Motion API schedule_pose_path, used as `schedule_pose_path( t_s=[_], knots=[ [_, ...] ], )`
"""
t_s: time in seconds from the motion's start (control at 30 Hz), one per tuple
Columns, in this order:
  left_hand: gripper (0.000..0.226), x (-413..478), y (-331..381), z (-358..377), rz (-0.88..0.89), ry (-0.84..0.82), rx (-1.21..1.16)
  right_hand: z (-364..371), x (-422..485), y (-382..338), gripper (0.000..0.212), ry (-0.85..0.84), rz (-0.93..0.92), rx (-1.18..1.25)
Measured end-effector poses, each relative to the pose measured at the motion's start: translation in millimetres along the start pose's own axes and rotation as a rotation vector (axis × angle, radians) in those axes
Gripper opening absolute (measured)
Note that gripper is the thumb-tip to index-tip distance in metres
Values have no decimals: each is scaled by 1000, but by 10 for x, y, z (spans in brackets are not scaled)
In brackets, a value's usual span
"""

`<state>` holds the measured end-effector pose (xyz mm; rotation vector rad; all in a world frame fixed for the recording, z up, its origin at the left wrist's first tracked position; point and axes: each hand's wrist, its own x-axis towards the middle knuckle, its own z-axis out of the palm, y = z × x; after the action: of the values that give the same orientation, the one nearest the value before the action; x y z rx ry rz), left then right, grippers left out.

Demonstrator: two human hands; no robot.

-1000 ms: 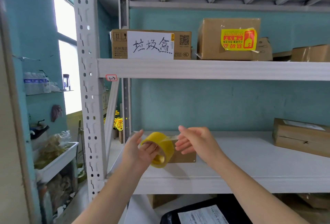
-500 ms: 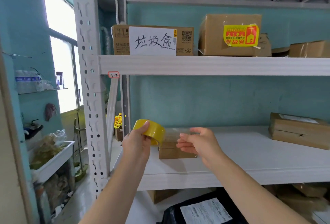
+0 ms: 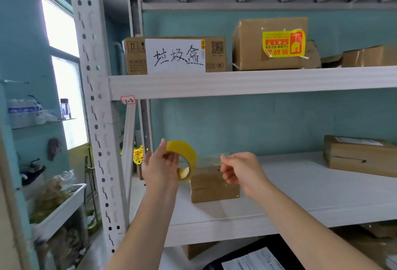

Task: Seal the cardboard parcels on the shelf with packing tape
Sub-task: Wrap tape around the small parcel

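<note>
Pulled wider since before: left hand (image 3: 160, 167) gripping yellow tape roll (image 3: 185, 159), right hand (image 3: 240, 169) pinching clear strip over small brown cardboard parcel (image 3: 213, 184). Next, lowering onto seam.

A single head-worn wide-angle view looks forward and slightly down into a white metal rack, close enough that both forearms reach in from the bottom edge. The middle shelf (image 3: 300, 194) fills the lower centre, the upper shelf (image 3: 247, 82) sits near eye level, and a window (image 3: 64, 76) lies left.
</note>
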<state>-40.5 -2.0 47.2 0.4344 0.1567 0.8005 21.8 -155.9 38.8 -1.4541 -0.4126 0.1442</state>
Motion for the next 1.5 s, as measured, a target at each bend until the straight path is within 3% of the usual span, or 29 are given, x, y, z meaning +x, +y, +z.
schedule_pose_path(
  t_s=[0.13,0.27,0.53,0.7,0.83,1.03,1.4,1.5],
  knots=[
    [50,36,-147,142,414,122,368,-34,191,-11,35,-5,-71,-75],
    [56,73,-339,132,666,18,707,-254,442,-43,32,-24,-6,78],
    [82,129,-600,99,617,76,687,-542,718,-11,30,-93,-23,19],
    [81,258,-397,-58,572,142,590,-848,905,7,34,-85,-67,-44],
    [86,330,-405,-153,574,175,814,-920,948,219,34,-136,55,-114],
    [98,450,-388,-213,524,123,980,-865,1030,374,27,-143,175,78],
    [88,459,-479,-218,550,15,1243,-826,1136,601,31,-78,184,-71],
    [88,478,-498,-277,531,-9,1250,-808,1128,684,19,-52,193,-63]
  ],
)
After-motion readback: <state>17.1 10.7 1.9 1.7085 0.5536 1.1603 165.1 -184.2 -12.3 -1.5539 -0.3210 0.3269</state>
